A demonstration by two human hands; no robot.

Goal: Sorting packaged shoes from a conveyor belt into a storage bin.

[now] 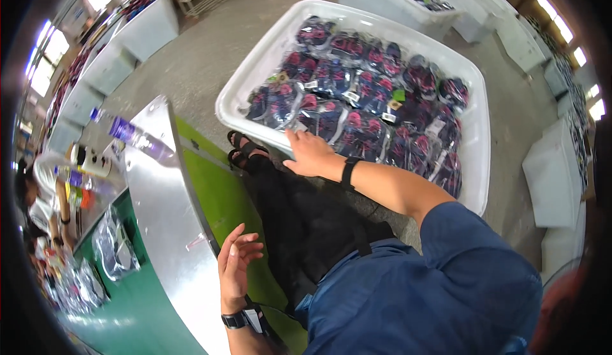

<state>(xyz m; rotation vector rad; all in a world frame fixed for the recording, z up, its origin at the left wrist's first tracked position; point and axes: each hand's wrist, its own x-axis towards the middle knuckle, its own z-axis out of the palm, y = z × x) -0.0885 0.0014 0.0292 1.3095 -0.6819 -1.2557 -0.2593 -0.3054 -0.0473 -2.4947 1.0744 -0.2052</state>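
- White plastic bin (479, 157) fills the upper centre and right of the frame, set on the grey floor and packed with dark bagged shoes (366, 103) in clear wrappers, pink and purple showing through.
- Its long axis runs from upper left toward lower right; the near rim lies along the lower left side, just above the person's sandalled foot (242, 151).
- The right hand (309, 154) is the nearer one by far: it reaches up and left from the blue sleeve, palm down, resting at the near rim with fingertips touching the closest bagged pair.
- Its fingers are spread and fairly flat, not closed around anything; whether a wrapper edge is pinched under them I cannot tell.
- The left hand (236, 262) sits in the lower centre, well apart from the bin, beside the curved metal edge (162, 208) of a green-topped conveyor table (137, 320). It is open, fingers loosely curled, holding nothing.
- More bagged pairs (113, 250) lie on the green surface at lower left, nearer that left hand.
- Other white bins (137, 33) line the frame's upper edges.
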